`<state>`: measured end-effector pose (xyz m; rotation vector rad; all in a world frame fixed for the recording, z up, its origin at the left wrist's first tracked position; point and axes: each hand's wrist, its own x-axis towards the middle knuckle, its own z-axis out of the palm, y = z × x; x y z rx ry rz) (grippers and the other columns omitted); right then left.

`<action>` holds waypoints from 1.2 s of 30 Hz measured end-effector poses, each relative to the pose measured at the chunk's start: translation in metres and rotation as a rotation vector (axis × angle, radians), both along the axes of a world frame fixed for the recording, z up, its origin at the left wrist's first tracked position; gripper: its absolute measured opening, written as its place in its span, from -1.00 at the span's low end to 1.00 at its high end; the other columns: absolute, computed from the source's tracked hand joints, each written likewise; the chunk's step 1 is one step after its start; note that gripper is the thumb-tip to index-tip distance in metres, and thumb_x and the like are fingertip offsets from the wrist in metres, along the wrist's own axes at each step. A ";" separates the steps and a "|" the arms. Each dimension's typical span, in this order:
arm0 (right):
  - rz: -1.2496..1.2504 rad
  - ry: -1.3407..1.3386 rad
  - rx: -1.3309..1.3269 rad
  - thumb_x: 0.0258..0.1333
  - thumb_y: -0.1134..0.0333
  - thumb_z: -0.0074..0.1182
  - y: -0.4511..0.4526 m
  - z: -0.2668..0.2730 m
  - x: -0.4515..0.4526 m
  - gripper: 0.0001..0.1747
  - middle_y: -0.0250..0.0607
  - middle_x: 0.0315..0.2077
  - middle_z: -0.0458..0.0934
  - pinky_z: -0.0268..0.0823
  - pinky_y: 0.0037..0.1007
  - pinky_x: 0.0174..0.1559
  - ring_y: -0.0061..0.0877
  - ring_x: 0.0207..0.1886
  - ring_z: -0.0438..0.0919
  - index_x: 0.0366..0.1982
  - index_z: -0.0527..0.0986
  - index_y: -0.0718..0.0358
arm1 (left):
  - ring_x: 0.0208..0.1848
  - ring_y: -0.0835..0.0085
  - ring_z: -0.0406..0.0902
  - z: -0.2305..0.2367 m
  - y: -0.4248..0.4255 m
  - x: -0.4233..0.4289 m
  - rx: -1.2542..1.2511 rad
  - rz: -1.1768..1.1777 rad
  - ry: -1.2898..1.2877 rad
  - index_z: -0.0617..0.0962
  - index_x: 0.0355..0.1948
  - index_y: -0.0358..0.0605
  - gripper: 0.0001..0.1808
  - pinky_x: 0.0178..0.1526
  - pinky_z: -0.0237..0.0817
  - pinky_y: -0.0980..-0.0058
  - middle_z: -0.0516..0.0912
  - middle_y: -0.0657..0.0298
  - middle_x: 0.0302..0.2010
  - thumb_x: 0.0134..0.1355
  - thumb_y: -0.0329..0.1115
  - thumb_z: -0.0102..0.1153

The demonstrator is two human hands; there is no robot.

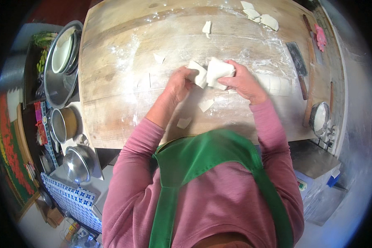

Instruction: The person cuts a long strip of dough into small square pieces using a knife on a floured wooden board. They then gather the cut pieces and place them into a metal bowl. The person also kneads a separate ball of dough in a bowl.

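Observation:
My left hand (180, 81) pinches a white sheet of dough (199, 74) by its left side. In my right hand (240, 81) is a thicker, layered piece of dough (218, 71), thumb on top. The two pieces meet or nearly meet over the floured wooden board (111, 117). Close to my right wrist lies a row of dough (274, 84) cut into squares, partly hidden by the hand and arm. Loose dough scraps rest nearer my apron, one square-cornered piece (206, 105) and one notched piece (184, 123). Another small scrap (159, 58) lies beyond my left hand.
On the right are a cleaver (297, 62), a wooden rolling pin (310, 77), a pink glove (320, 37) and a bowl of flour (321, 119). More dough pieces (268, 21) lie at the far right. Left of the board stand a large metal basin (51, 90), a pot (63, 125) and a steel bowl (78, 163).

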<state>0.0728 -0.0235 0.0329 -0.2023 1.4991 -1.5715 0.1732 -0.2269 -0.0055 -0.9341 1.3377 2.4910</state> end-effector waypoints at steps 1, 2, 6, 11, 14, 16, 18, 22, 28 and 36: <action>0.046 0.089 0.019 -0.05 0.55 0.26 -0.002 0.002 0.001 -0.29 -0.22 -0.18 0.58 0.42 -0.55 -0.19 -0.57 -0.22 0.57 0.20 0.31 0.25 | -0.03 0.20 0.59 0.002 0.009 -0.003 0.029 -0.053 -0.002 0.43 0.11 -0.28 -0.60 -0.05 0.49 0.27 0.55 0.05 0.02 0.27 -0.38 0.10; 0.089 0.186 0.041 -0.05 0.54 0.28 -0.003 0.004 -0.001 -0.27 -0.21 -0.18 0.58 0.43 -0.54 -0.19 -0.56 -0.22 0.57 0.22 0.30 0.25 | 0.01 0.19 0.58 0.004 0.018 -0.006 0.212 -0.032 0.018 0.41 0.15 -0.25 -0.59 -0.02 0.49 0.25 0.53 0.06 0.08 0.31 -0.34 0.08; -0.045 0.486 0.281 -0.04 0.49 0.29 0.017 0.003 -0.012 -0.16 -0.09 -0.12 0.54 0.43 -0.52 -0.14 -0.52 -0.16 0.54 0.31 0.22 0.17 | 0.12 0.18 0.53 0.010 0.045 -0.030 0.567 -0.040 0.038 0.38 0.19 -0.18 -0.57 0.13 0.42 0.19 0.50 0.12 0.14 0.38 -0.22 0.02; -0.370 0.487 0.353 0.02 0.39 0.28 0.084 -0.012 -0.025 -0.32 -0.08 -0.09 0.55 0.42 -0.45 -0.07 -0.43 -0.08 0.54 0.22 0.35 0.21 | 0.11 0.20 0.53 -0.004 0.071 -0.074 0.285 0.001 -0.048 0.40 0.14 -0.20 -0.63 0.18 0.40 0.13 0.54 0.12 0.09 0.35 -0.35 0.07; -0.550 0.430 0.399 0.06 0.41 0.23 0.136 -0.027 -0.028 -0.50 -0.17 -0.13 0.59 0.40 -0.50 -0.08 -0.51 -0.10 0.54 0.09 0.47 0.28 | 0.08 0.22 0.54 -0.023 0.082 -0.128 0.304 -0.001 0.031 0.40 0.13 -0.24 -0.62 0.18 0.40 0.16 0.55 0.10 0.06 0.31 -0.44 0.10; -0.648 0.365 0.365 0.08 0.42 0.20 0.167 -0.037 -0.032 -0.57 -0.24 -0.17 0.60 0.38 -0.53 -0.08 -0.57 -0.12 0.54 0.04 0.51 0.31 | 0.08 0.22 0.54 -0.034 0.085 -0.177 0.213 -0.020 0.158 0.41 0.13 -0.28 -0.61 0.18 0.40 0.17 0.55 0.08 0.05 0.29 -0.47 0.12; -0.716 0.276 0.358 0.12 0.42 0.17 0.192 -0.046 -0.025 -0.62 -0.33 -0.19 0.59 0.35 -0.57 -0.13 -0.64 -0.15 0.52 0.01 0.53 0.29 | 0.08 0.19 0.53 -0.043 0.084 -0.227 0.223 0.013 0.179 0.48 0.06 -0.38 -0.65 0.20 0.37 0.20 0.56 0.07 0.05 0.26 -0.50 0.14; -0.776 0.246 0.370 0.17 0.42 0.13 0.217 -0.061 -0.028 -0.67 -0.44 -0.20 0.57 0.30 -0.64 -0.22 -0.72 -0.19 0.47 0.00 0.54 0.24 | 0.00 0.19 0.58 -0.043 0.063 -0.303 -0.215 0.049 0.116 0.43 0.06 -0.34 -0.47 0.01 0.47 0.24 0.60 0.00 -0.03 0.14 -0.33 0.34; -0.598 0.537 0.472 0.17 0.52 0.12 0.208 -0.064 -0.034 -0.76 -0.34 -0.20 0.66 0.37 -0.61 -0.02 -0.67 -0.12 0.57 -0.10 0.59 0.35 | -0.07 0.18 0.64 -0.044 0.066 -0.231 -1.226 -0.432 0.375 0.60 -0.05 -0.25 -0.55 -0.05 0.47 0.33 0.67 -0.03 -0.12 0.06 -0.25 0.36; -0.232 0.757 0.410 0.13 0.45 0.18 0.145 -0.050 -0.005 -0.78 -0.23 -0.31 0.65 0.39 -0.53 -0.17 -0.56 -0.26 0.58 -0.16 0.63 0.28 | -0.15 0.09 0.58 -0.039 0.088 -0.083 -1.136 -0.685 0.447 0.65 -0.06 -0.12 -0.58 -0.04 0.42 0.29 0.63 0.00 -0.23 -0.01 -0.34 0.36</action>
